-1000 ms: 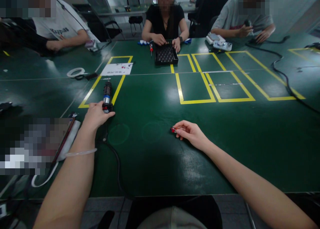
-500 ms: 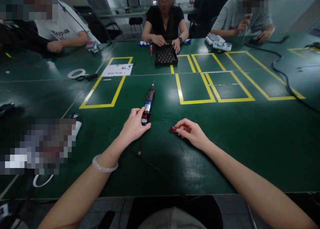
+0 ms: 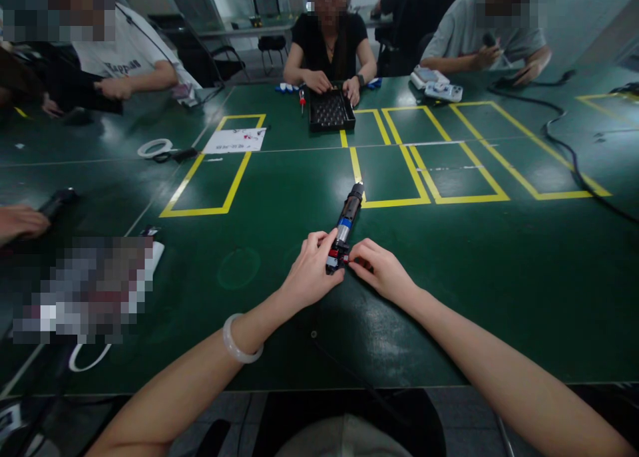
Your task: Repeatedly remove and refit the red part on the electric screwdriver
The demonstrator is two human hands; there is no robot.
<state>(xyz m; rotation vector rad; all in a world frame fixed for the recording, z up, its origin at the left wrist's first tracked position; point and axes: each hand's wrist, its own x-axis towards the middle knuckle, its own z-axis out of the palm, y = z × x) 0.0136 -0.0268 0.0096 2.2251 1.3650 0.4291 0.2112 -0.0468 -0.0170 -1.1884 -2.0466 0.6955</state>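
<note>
My left hand [image 3: 310, 272] is closed around the rear of a black electric screwdriver [image 3: 348, 219] with a blue and silver band. The tool lies slantwise above the green table, its tip pointing away from me and slightly right. Between the thumb and fingertips of my right hand [image 3: 383, 269] is a small red part [image 3: 345, 259]. It is held right at the screwdriver's rear end; whether the two touch, I cannot tell. My fingers hide some of both.
A thin cable [image 3: 344, 364] with a round end lies near the front edge. Yellow tape rectangles [image 3: 397, 204] mark the table. Across it, a person handles a black tray [image 3: 332, 121]. A white tape roll [image 3: 154, 148] and paper sheet [image 3: 234, 140] lie left; phones [image 3: 436, 88] lie far right.
My left hand has carried the screwdriver rightward, tilting its tip to the right, up to the small red part. My right hand has barely moved. Another person's hand has appeared at the left edge.
</note>
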